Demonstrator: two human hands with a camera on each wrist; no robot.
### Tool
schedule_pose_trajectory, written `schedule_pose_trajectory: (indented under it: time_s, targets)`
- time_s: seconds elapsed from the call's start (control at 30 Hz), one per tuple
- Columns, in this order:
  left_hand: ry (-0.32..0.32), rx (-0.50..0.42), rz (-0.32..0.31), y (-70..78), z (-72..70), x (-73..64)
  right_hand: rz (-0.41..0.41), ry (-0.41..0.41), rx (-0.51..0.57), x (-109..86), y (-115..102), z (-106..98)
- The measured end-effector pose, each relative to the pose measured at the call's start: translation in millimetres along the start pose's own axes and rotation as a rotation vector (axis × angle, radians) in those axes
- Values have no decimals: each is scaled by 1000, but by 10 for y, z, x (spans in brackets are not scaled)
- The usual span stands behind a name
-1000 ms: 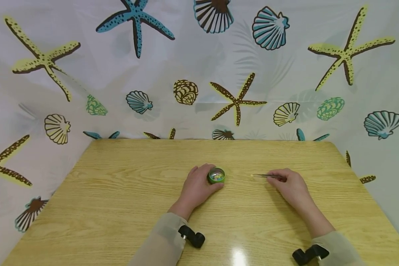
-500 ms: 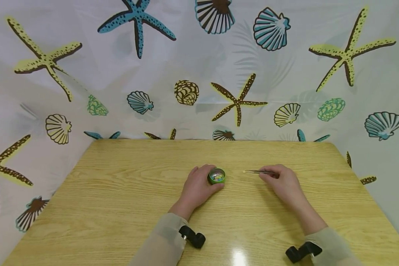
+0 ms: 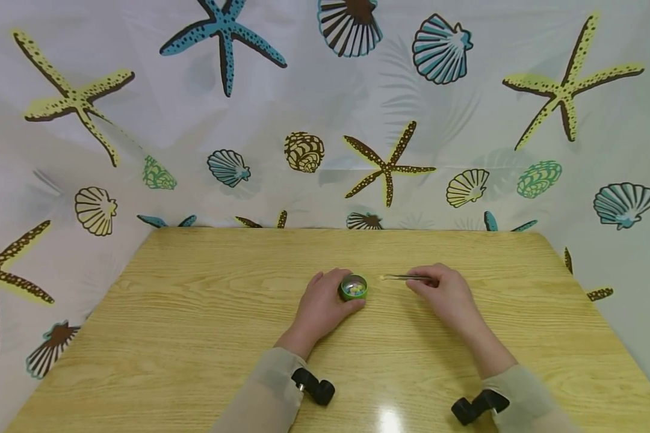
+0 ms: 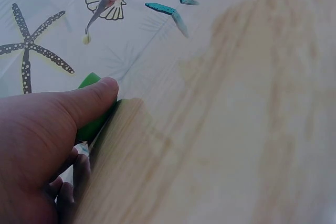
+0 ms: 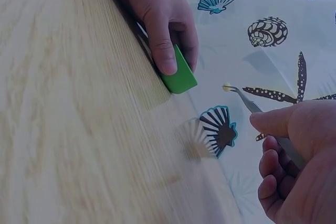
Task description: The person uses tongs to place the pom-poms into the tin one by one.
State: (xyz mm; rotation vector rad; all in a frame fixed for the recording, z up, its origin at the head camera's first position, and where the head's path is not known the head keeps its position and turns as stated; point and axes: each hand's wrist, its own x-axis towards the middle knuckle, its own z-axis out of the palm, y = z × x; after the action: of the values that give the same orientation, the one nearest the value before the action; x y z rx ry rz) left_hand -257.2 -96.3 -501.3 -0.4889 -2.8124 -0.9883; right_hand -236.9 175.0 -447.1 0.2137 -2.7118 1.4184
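A small round green container [image 3: 353, 295] stands on the wooden table, with several tiny pastel pieces inside it. My left hand [image 3: 325, 305] grips it from the left, thumb on the near side and fingers round the back. To its right, my right hand [image 3: 445, 294] pinches a pair of metal tweezers [image 3: 408, 277]. Bent tips show on the tweezers [image 5: 244, 98] in the right wrist view. Between those tips is a small pale yellow piece [image 5: 226, 86], held above the table and a short way right of the container.
The wood-grain table [image 3: 206, 288] reaches back to a white cloth [image 3: 281, 78] printed with starfish and shells. The cloth also hangs along both sides. Black camera mounts sit on both sleeves.
My right hand has moved left with the tweezers, bringing the yellow piece closer to the green container. My left hand and the container have stayed in place.
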Motion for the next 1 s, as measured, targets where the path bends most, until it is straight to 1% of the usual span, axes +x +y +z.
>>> schedule_pose_trajectory:
  time_s: [0.2, 0.53, 0.83, 1.0]
  targets:
    - [-2, 0, 4, 9, -9, 3, -2, -4, -5, 18, -84, 92]
    - [0, -8, 15, 6, -14, -8, -18, -15, 24, 48, -168, 216]
    - [-5, -13, 2, 22, -30, -18, -31, -25, 26, 95, -182, 318]
    - [-4, -5, 9, 18, -31, -20, -28, -36, 28, 117, -186, 363]
